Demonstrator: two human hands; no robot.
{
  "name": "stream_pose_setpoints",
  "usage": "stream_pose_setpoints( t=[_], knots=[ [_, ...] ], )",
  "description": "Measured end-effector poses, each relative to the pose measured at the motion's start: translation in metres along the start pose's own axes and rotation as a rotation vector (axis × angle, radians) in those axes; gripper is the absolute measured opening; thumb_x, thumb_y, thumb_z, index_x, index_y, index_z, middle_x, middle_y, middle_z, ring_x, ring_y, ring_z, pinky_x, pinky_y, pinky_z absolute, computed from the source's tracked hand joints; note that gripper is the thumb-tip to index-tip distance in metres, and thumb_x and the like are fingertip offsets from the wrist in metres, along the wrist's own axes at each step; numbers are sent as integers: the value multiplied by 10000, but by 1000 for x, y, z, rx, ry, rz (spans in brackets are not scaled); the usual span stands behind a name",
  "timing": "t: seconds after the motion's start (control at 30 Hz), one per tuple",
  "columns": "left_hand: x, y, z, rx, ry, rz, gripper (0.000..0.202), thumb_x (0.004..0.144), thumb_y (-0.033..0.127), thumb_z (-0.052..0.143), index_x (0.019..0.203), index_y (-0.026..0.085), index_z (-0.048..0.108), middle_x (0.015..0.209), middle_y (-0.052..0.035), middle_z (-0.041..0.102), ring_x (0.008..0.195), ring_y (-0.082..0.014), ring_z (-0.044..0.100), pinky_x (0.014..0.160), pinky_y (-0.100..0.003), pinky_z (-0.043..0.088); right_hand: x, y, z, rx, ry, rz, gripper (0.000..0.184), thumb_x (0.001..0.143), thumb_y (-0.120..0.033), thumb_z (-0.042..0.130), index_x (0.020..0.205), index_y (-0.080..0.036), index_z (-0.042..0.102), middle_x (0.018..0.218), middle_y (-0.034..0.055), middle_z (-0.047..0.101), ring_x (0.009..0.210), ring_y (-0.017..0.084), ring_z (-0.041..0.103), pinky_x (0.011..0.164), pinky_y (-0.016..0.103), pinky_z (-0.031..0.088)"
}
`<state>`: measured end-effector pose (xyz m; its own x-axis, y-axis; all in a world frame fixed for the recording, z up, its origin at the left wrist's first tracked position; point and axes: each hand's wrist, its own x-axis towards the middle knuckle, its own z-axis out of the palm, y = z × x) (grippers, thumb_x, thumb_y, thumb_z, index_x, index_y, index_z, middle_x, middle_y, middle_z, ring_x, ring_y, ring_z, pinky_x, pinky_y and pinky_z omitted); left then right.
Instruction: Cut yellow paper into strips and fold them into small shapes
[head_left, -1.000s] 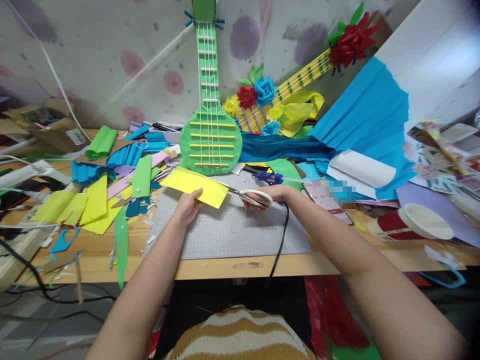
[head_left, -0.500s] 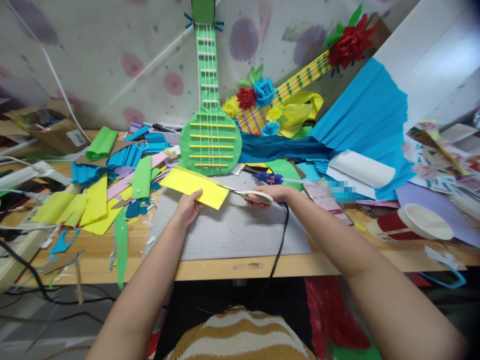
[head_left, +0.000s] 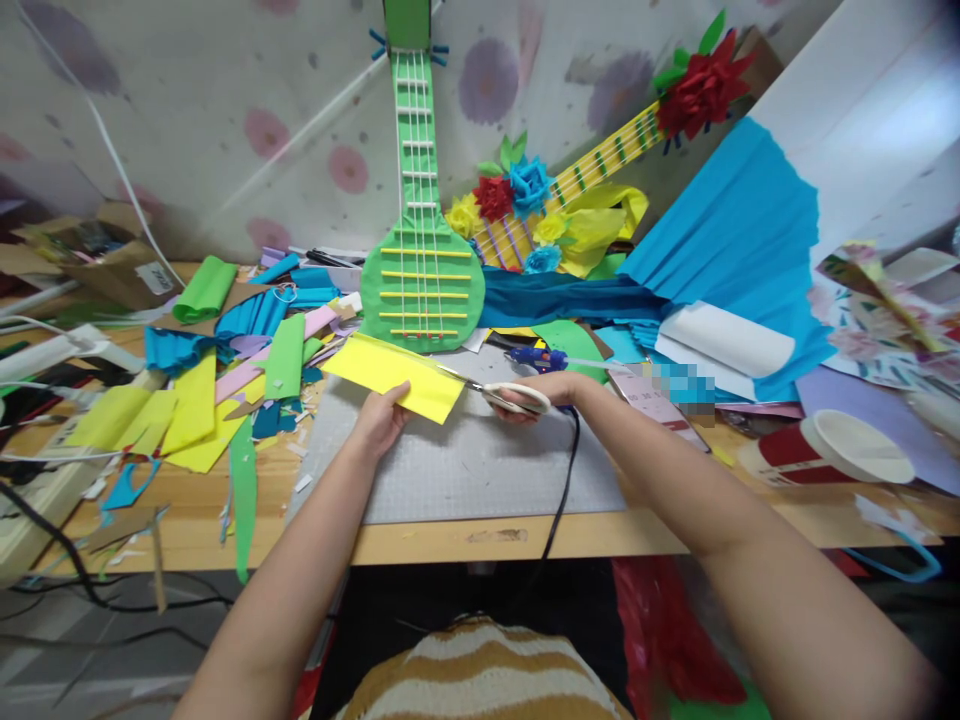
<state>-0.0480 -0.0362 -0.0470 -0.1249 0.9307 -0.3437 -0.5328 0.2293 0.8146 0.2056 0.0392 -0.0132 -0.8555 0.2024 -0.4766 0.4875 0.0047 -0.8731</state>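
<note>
The top of the green paper instrument (head_left: 422, 270) is cut off by the view, and the right hand (head_left: 529, 392) grips the scissors (head_left: 517, 405) with its fingers partly hidden by their white handles. The yellow sheet (head_left: 390, 376) is left of that hand, above the grey mat (head_left: 480, 470), its near edge pinched by the left hand (head_left: 381, 424), blades at its far right corner. The phone's (head_left: 643, 408) digits and the cardboard box's (head_left: 112, 268) label are too blurred to read surely.
</note>
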Motion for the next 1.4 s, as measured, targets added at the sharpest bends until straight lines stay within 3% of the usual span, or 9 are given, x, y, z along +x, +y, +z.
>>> stream_pose_setpoints(
  t=[0.37, 0.7, 0.93, 1.4],
  knots=[
    [-2, -3, 4, -10, -4, -15, 287, 784, 101, 544, 1063, 101, 608, 1046, -121, 683, 850, -193, 675, 726, -306, 577, 18, -4, -2, 9, -8, 29, 603, 791, -715, 340, 884, -141, 499, 634, -10, 488, 509, 75, 462, 425, 194, 355],
    [-3, -3, 4, 13, 8, -23, 325, 777, 82, 543, 1097, 102, 593, 1043, -118, 684, 815, -181, 677, 703, -297, 578, 12, -11, -9, -25, -43, 16, 645, 769, -739, 347, 905, -130, 511, 625, -7, 506, 506, 70, 457, 438, 190, 360],
    [-8, -5, 10, 2, -1, -53, 331, 771, 85, 552, 1099, 102, 594, 1065, -129, 678, 865, -206, 673, 725, -317, 576, 19, -7, -8, 5, -2, 68, 606, 762, -730, 382, 876, -149, 511, 623, -4, 510, 498, 77, 450, 440, 210, 359],
    [-4, -8, 7, 0, 7, -38, 354, 778, 84, 543, 1130, 104, 585, 1073, -124, 675, 820, -186, 679, 673, -284, 581, 22, -5, -7, 40, 34, 3, 533, 750, -682, 487, 754, -149, 482, 537, -50, 433, 447, 51, 407, 405, 184, 317]
  ],
)
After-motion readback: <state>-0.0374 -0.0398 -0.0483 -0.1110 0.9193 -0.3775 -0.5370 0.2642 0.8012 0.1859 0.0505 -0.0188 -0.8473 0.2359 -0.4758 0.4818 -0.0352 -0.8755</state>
